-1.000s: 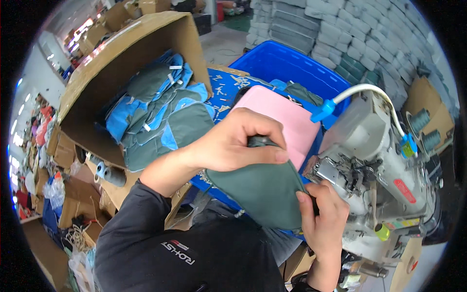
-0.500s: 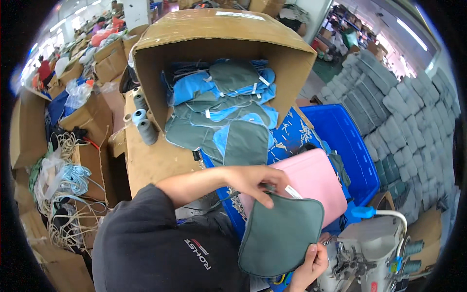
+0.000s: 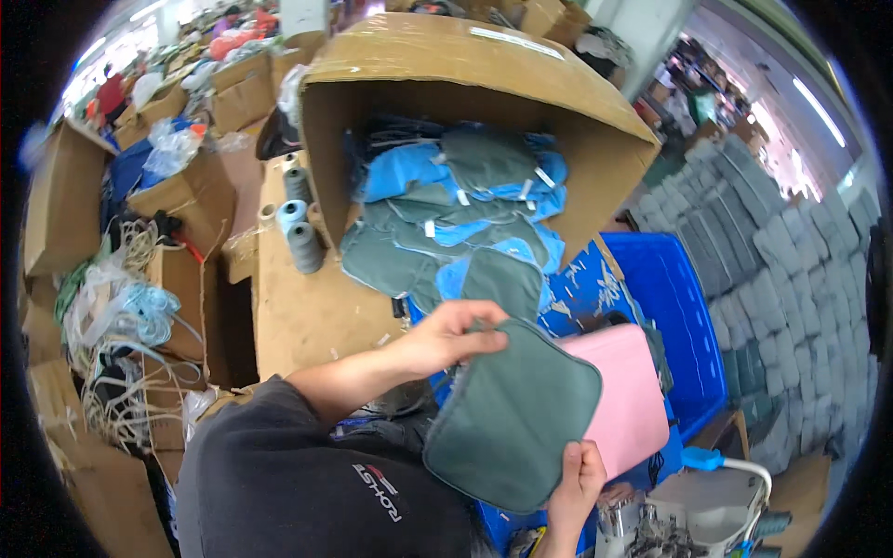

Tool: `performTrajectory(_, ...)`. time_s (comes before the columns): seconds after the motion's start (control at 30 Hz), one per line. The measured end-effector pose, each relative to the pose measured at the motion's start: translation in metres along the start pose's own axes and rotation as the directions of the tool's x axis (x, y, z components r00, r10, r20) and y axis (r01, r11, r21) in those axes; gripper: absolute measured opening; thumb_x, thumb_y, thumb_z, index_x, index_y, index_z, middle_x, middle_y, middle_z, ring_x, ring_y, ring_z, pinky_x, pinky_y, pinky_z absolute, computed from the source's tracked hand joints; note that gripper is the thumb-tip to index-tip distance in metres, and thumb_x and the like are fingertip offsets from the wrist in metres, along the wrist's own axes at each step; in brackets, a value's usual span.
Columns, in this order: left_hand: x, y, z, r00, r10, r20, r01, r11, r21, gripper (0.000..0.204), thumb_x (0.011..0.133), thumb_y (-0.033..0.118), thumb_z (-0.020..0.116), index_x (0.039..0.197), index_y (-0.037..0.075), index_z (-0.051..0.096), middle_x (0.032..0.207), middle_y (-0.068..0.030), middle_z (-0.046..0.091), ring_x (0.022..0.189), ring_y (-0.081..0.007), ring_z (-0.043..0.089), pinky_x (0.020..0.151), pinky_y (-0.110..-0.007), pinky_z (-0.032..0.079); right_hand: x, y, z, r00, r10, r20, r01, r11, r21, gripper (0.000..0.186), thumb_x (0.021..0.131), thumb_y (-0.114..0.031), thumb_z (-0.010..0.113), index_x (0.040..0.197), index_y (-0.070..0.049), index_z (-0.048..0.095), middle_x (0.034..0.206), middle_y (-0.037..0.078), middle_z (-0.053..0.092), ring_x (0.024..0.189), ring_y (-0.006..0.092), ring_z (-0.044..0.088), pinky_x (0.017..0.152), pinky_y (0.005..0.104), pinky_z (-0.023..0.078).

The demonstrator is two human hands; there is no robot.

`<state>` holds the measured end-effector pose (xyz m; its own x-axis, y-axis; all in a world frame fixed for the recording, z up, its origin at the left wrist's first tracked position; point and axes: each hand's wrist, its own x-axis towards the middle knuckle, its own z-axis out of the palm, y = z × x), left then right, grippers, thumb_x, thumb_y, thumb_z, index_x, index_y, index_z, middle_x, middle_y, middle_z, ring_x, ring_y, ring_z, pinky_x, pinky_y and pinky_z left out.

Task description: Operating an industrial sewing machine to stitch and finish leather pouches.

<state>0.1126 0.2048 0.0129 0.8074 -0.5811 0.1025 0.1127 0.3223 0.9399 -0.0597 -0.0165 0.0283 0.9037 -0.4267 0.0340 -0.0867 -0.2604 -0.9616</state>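
Observation:
A dark green fabric pad [image 3: 516, 418] with rounded corners and a stitched edge is held up in front of me. My left hand [image 3: 456, 335] pinches its upper corner between thumb and fingers. At its lower right edge, my right hand [image 3: 577, 479] grips it with the thumb on top. Partly behind the pad lies a smooth pink rounded panel [image 3: 633, 400]. Beyond my left hand, a pile of green and blue pads [image 3: 400, 246] with white tags spills out of a large cardboard box [image 3: 484, 60] lying on its side.
Thread cones [image 3: 302, 244] stand left of the box on a brown tabletop [image 3: 307, 312]. A blue plastic bin [image 3: 684, 316] is to the right, with a sewing machine [image 3: 707, 502] nearer me. Stacked grey bundles [image 3: 791, 288] line the far right; cords [image 3: 126, 372] hang at the left.
My left hand has shifted left and up with the pad's corner, and the pad has swung left, uncovering less of the pink panel's left side. My right hand has moved slightly left. The view has shifted.

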Motion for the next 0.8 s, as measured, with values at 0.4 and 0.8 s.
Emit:
performTrajectory(0.4,-0.003,0.004,0.02,0.982,0.154,0.11,-0.136,0.978,-0.16,0.03,0.092,0.028,0.065,0.108,0.004,0.055,0.103,-0.0043,0.054,0.08,-0.008,0.046,0.066,-0.023,0.037,0.099,0.042,-0.032,0.863,0.033,-0.504,-0.067,0.996,-0.05,0.066,0.101,-0.038,0.049,0.147,0.004,0.026,0.142,0.02,0.044,0.129,0.0295,0.046,0.109,0.0382,0.034)
performTrajectory(0.8,0.02,-0.014,0.086,0.986,0.044,0.162,-0.018,0.987,-0.159,0.021,0.097,0.014,0.059,0.093,-0.004,0.07,0.092,-0.0082,0.068,0.076,-0.0092,0.057,0.069,-0.024,0.046,-0.024,-0.031,0.02,0.999,-0.022,0.025,0.024,0.992,-0.121,0.019,0.1,-0.012,0.052,0.111,0.002,0.055,0.075,0.016,0.061,0.062,0.0195,0.056,0.062,0.0313,0.048)
